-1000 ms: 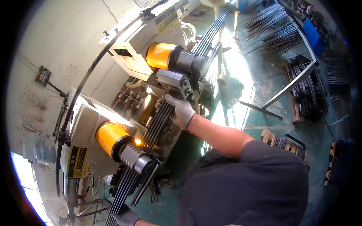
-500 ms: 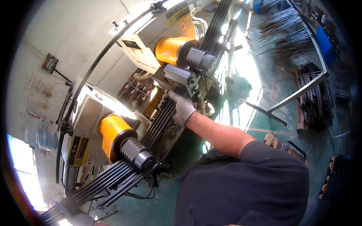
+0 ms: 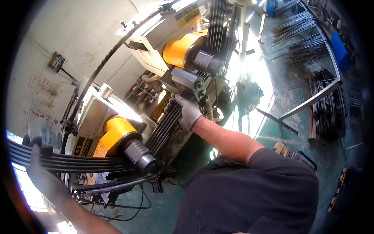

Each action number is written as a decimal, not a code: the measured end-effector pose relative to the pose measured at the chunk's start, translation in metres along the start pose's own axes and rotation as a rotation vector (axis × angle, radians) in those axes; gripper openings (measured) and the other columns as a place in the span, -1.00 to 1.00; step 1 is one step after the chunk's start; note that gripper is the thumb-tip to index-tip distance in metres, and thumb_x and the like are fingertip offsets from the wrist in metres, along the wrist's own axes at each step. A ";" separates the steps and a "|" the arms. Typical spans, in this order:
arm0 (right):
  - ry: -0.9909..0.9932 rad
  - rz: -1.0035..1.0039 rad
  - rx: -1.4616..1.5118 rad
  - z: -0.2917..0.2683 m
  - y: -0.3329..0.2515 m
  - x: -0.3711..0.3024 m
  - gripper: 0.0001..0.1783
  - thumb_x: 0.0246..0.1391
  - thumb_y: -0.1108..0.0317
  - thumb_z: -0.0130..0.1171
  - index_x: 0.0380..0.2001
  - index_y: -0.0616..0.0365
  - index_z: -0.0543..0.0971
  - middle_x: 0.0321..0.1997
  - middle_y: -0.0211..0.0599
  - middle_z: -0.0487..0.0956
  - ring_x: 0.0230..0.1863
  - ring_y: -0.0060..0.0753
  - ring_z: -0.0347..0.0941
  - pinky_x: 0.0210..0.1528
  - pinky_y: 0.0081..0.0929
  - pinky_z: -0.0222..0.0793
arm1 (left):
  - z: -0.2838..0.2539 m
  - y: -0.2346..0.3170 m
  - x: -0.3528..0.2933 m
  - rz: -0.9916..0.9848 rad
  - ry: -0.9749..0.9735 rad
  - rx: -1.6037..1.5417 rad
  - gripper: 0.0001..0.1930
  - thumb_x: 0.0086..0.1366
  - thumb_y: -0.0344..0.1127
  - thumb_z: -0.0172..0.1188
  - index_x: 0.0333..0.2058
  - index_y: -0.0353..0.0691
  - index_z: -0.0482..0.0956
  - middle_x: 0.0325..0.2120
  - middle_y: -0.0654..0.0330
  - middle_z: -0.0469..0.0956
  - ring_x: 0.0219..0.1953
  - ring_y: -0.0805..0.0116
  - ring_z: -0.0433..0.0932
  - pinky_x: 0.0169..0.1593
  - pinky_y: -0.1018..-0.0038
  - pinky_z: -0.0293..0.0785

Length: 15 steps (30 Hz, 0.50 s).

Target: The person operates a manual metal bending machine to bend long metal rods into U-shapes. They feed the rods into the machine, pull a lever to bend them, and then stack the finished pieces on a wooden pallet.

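Note:
A row of several dark metal rods (image 3: pixel 87 163) runs through the bending machine, bent at both grooved rollers. My left hand (image 3: pixel 38 165), in a dark-looking glove, is closed on the rods' left end section, fingertips showing behind them. My right hand (image 3: pixel 187 112), in a pale knitted glove, grips the rods' middle section (image 3: pixel 161 130) between the two rollers. Just above that hand sits a grey clamp block (image 3: pixel 187 80). The near grooved roller (image 3: pixel 140 156) and the far grooved roller (image 3: pixel 208 63) bear against the rods, each on a yellow cylinder.
Yellow cylinders (image 3: pixel 120 132) stand out from pale machine housings. A black hose (image 3: pixel 91 78) arches along the machine's left. Metal racks (image 3: pixel 311 99) and bundles of dark rods (image 3: pixel 327 105) stand at right. Below the near roller hang loose cables (image 3: pixel 146 199).
The left rod ends have swung up and the far ends have turned toward upright, so the rods now bend at both rollers. My left hand has risen with them; my right stays put.

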State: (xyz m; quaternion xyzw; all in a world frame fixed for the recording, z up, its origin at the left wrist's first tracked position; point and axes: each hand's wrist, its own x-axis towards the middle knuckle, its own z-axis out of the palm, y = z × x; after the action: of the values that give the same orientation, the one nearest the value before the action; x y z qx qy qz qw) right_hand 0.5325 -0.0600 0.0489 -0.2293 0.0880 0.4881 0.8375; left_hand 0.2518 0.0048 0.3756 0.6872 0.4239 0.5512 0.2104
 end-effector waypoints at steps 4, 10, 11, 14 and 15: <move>0.017 -0.035 0.006 -0.004 -0.011 0.003 -0.81 0.28 0.30 0.07 -0.16 0.19 0.47 -0.38 -0.32 0.54 -0.37 -0.28 0.54 -0.26 -0.19 0.58 | 0.058 0.010 -0.003 0.127 -0.028 -0.019 -0.60 0.32 -0.39 0.06 0.12 -0.27 0.42 -0.27 0.20 0.54 -0.27 0.46 0.53 -0.16 0.51 0.48; 0.018 -0.005 -0.523 -0.001 -0.025 -0.023 -0.74 0.23 0.20 0.15 -0.29 0.21 0.53 -0.43 -0.29 0.57 -0.42 -0.32 0.55 -0.34 -0.33 0.54 | 0.051 0.009 -0.005 0.152 -0.074 -0.003 -0.58 0.31 -0.39 0.05 0.15 -0.24 0.41 -0.20 0.21 0.57 -0.24 0.46 0.55 -0.15 0.54 0.49; 0.003 0.006 -0.914 0.003 -0.040 -0.045 -0.71 0.20 0.17 0.19 -0.35 0.22 0.55 -0.45 -0.29 0.58 -0.46 -0.35 0.54 -0.38 -0.37 0.51 | 0.048 0.010 -0.006 0.157 -0.075 0.020 -0.57 0.30 -0.39 0.06 0.15 -0.24 0.41 -0.21 0.21 0.57 -0.24 0.46 0.55 -0.15 0.54 0.49; -0.118 0.076 -1.274 0.007 -0.070 -0.075 -0.67 0.15 0.13 0.24 -0.44 0.22 0.62 -0.50 -0.30 0.59 -0.53 -0.49 0.50 -0.47 -0.50 0.43 | 0.056 0.013 -0.008 0.175 -0.069 0.039 -0.56 0.30 -0.38 0.06 0.17 -0.22 0.40 -0.23 0.20 0.58 -0.25 0.45 0.56 -0.15 0.54 0.50; -0.156 -0.101 -1.456 0.026 -0.086 -0.093 -0.71 0.15 0.16 0.24 -0.44 0.20 0.62 -0.51 -0.30 0.59 -0.54 -0.49 0.49 -0.48 -0.52 0.42 | 0.058 0.010 -0.010 0.172 -0.074 0.054 -0.55 0.30 -0.37 0.06 0.17 -0.22 0.39 -0.23 0.20 0.58 -0.26 0.46 0.57 -0.15 0.53 0.50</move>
State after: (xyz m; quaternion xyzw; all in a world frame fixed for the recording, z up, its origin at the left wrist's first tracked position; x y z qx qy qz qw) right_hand 0.5571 -0.1557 0.1323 -0.6959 -0.3291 0.3989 0.4984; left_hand 0.3088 0.0019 0.3598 0.7462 0.3702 0.5299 0.1592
